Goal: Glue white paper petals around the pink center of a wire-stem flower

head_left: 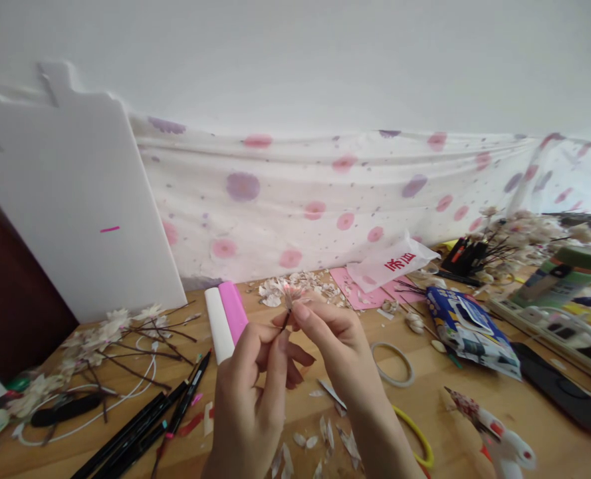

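Note:
Between my two hands, above the middle of the table, is a small handmade flower (pixel 292 294) with pale, pinkish petals on a thin dark stem. My left hand (pixel 260 372) pinches the stem (pixel 286 322) low down, between thumb and forefinger. Higher up, the thumb and fingers of my right hand (pixel 332 332) close on the flower's base, where petals and stem meet. My fingertips partly hide that joint. Loose pale petals (pixel 328 432) lie on the wood below my wrists, and a heap of petal scraps (pixel 275 290) lies behind the flower.
Finished flower stems (pixel 110 329) and black pens (pixel 135 426) lie left. White and pink rolls (pixel 233 309) stand behind my left hand. To the right are tape rings (pixel 395 364), a glue gun (pixel 499 432), a blue packet (pixel 469 329) and a power strip (pixel 554 332). A white foam board (pixel 86 199) leans on the wall.

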Demonstrator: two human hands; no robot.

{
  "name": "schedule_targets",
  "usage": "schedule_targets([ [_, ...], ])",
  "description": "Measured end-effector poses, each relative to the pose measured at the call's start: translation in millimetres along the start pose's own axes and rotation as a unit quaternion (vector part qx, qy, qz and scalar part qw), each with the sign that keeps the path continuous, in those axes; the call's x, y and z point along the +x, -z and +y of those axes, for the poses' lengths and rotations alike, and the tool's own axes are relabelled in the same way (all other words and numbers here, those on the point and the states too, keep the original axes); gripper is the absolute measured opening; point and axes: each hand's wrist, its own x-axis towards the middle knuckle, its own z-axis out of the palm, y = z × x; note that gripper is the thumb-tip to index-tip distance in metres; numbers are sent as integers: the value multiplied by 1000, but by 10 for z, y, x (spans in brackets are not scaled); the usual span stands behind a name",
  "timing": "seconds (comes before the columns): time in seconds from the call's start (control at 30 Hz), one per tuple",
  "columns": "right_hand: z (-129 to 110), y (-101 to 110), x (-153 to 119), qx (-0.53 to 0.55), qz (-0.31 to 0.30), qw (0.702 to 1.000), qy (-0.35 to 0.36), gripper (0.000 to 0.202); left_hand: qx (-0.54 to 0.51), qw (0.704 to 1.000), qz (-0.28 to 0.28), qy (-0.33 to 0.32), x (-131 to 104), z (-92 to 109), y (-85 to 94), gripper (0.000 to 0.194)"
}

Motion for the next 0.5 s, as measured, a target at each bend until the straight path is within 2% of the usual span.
schedule_targets([
  [0.4, 24, 45, 2, -27, -13, 999, 15, 29, 1, 1000, -5, -15, -19, -65, -20, 20],
  [0.5, 25, 51, -2, -29, -12, 999, 13, 31, -5, 1000, -3, -2, -22, -58, -15, 18],
])
